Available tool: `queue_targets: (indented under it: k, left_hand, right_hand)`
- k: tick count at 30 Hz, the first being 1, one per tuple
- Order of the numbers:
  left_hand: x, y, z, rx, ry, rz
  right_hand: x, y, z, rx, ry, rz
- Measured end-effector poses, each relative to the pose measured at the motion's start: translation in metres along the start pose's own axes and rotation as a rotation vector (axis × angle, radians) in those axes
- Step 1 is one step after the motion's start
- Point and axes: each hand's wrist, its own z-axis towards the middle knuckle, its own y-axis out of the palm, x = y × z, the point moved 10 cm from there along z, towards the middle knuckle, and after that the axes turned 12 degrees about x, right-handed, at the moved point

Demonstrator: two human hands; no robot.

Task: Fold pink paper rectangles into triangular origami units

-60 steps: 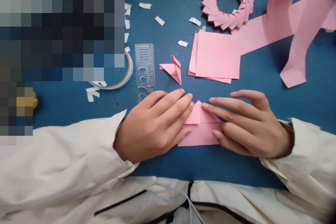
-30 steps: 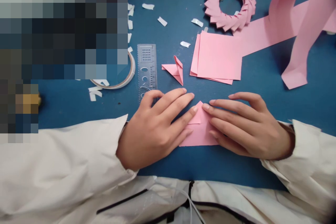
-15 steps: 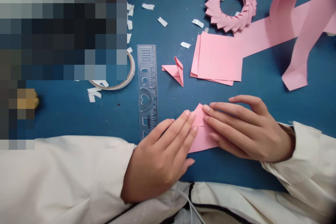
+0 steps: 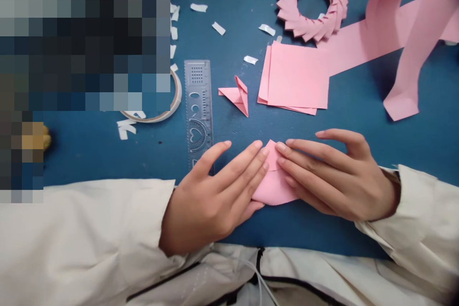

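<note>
A pink paper piece point(image 4: 275, 186) with a folded flap and a pointed top lies on the blue table between my hands. My left hand point(image 4: 211, 196) presses its left side with outstretched fingers, the thumb at the paper's lower left edge. My right hand point(image 4: 337, 172) lies on its right side, fingers stretched out over the edge and the index finger raised apart. Beyond them sit a small folded pink piece point(image 4: 237, 95) and a stack of pink paper squares point(image 4: 298, 76).
A clear ruler point(image 4: 198, 110) lies left of the folded piece. A pink folded ring point(image 4: 287, 7) and a curling pink strip point(image 4: 380, 28) are at the back right. A tape roll point(image 4: 175, 100) and white scraps point(image 4: 218, 28) lie at the back.
My left hand has shifted a little up and left, its upper finger spreading away and its lower digit now at the paper's edge. The paper's lower edge bows more. My right hand hardly moved.
</note>
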Motion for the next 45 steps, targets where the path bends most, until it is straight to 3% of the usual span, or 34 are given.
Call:
queue_targets:
  k: [8,14,28,33,37,45]
  left_hand:
    - [0.001,-0.017,0.0,0.091,0.066,-0.018]
    - [0.004,-0.017,0.0,0.131,0.172,-0.003]
    - [0.001,-0.024,0.009,0.238,0.137,-0.125]
    - [0.012,-0.019,0.004,0.195,0.189,-0.103]
    - [0.019,-0.012,0.002,0.12,0.216,-0.103]
    - [0.021,-0.01,0.002,0.083,0.233,-0.129]
  right_hand:
    - [0.005,-0.005,0.005,0.054,0.044,-0.041]
    - [0.003,-0.005,0.005,0.04,0.009,-0.043]
    - [-0.012,-0.009,0.003,0.092,-0.095,-0.042]
    - [-0.015,-0.013,0.004,0.142,-0.119,-0.046]
    - [-0.017,-0.01,0.003,0.112,-0.126,-0.05]
    - [-0.016,-0.011,0.003,0.128,-0.106,-0.038]
